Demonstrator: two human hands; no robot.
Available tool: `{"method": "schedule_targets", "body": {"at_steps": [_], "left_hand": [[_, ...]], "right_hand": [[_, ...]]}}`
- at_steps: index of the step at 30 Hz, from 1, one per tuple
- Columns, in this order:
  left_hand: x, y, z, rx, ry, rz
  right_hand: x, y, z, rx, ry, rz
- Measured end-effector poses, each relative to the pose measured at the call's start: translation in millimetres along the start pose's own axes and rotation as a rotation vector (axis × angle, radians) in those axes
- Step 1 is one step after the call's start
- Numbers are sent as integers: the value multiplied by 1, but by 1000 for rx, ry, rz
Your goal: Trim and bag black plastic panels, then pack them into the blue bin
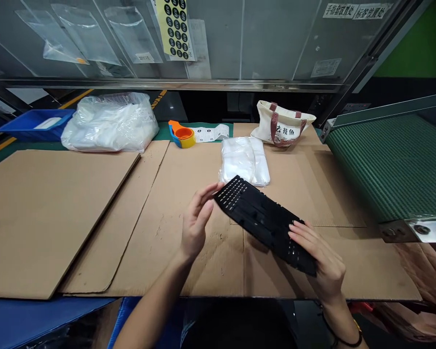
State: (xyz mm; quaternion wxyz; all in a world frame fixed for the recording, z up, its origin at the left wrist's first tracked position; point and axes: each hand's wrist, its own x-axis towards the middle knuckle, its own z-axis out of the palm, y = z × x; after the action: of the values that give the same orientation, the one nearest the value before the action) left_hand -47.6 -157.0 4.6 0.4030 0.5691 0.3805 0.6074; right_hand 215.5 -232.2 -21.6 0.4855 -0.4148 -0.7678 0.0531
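Observation:
A long black plastic panel (263, 218) with rows of slots at its ends is held tilted above the cardboard. My right hand (321, 252) grips its lower right end, fingers lying over the face and the thumb hidden beneath. At the upper left corner of the panel is my left hand (198, 220), fingers stretched out and thumb apart. Its fingertips reach the corner; whether they touch it I cannot tell. Just behind the panel lies a stack of clear plastic bags (244, 160).
Cardboard sheets (58, 208) cover the table. Along the back are a blue tray (32, 123), a wrapped plastic bundle (111, 123), an orange, blue and yellow tape dispenser (182, 134), a label strip (212, 133) and a canvas bag (283, 123). A green conveyor belt (392, 160) flanks the right.

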Motion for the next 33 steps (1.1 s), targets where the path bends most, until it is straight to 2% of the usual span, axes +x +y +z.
{"method": "schedule_targets", "body": {"at_steps": [2, 4, 7, 9, 11, 13, 16, 21, 26, 33], "left_hand": [[25, -7, 4, 187, -88, 58], [50, -13, 11, 458, -152, 188], [80, -17, 30, 834, -296, 588], [97, -20, 46, 1018, -473, 848], [113, -27, 62, 1139, -646, 976], [129, -38, 74, 1186, -782, 933], [152, -58, 79, 1185, -881, 758], [176, -74, 58, 1190, -882, 599], [175, -88, 36, 1185, -871, 360], [174, -107, 29, 1093, -859, -32]], "right_hand": [[-6, 5, -4, 7, 76, 91], [-11, 7, -6, -27, 175, 183], [-18, 9, -7, -106, 343, 362], [-21, 9, -8, -109, 447, 578], [-22, 9, -8, -77, 533, 803], [-22, 8, -8, -49, 587, 953], [-21, 5, -8, -24, 619, 1027], [-27, 7, -8, 43, 589, 1061], [-29, 15, -1, 138, 523, 1043], [-10, 15, 29, 232, 330, 913]]}}
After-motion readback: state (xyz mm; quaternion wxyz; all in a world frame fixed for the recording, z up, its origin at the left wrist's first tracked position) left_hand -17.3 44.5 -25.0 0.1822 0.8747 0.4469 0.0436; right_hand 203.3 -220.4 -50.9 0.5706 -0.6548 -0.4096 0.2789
